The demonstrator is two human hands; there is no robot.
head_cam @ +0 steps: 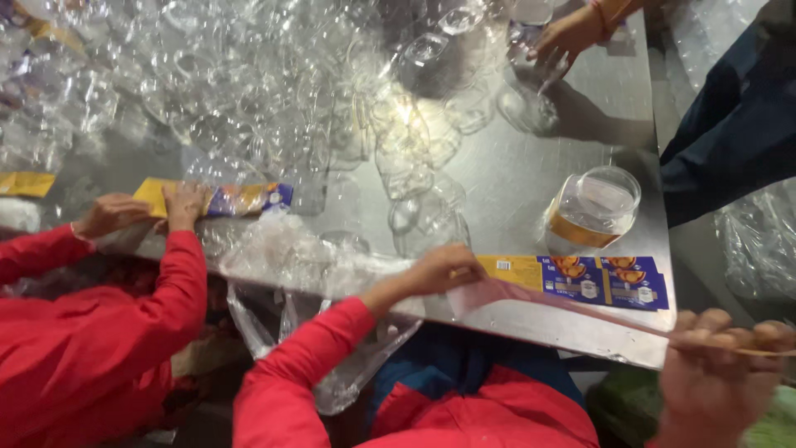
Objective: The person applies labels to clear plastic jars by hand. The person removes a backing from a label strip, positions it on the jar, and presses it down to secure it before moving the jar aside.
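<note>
head view: my left hand [439, 270] presses down the near end of a long label strip [580, 278] on the steel worktop [531, 178]; my right hand [717, 353], clenched, pinches its peeled backing tape [572, 305] out to the right. strip's long axis runs left-right between them. a clear plastic jar [593, 207] just beyond holds a yellow label.

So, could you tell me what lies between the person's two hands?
In the head view, a pale strip runs from the left hand to the right hand, below blue-and-yellow labels.
</note>
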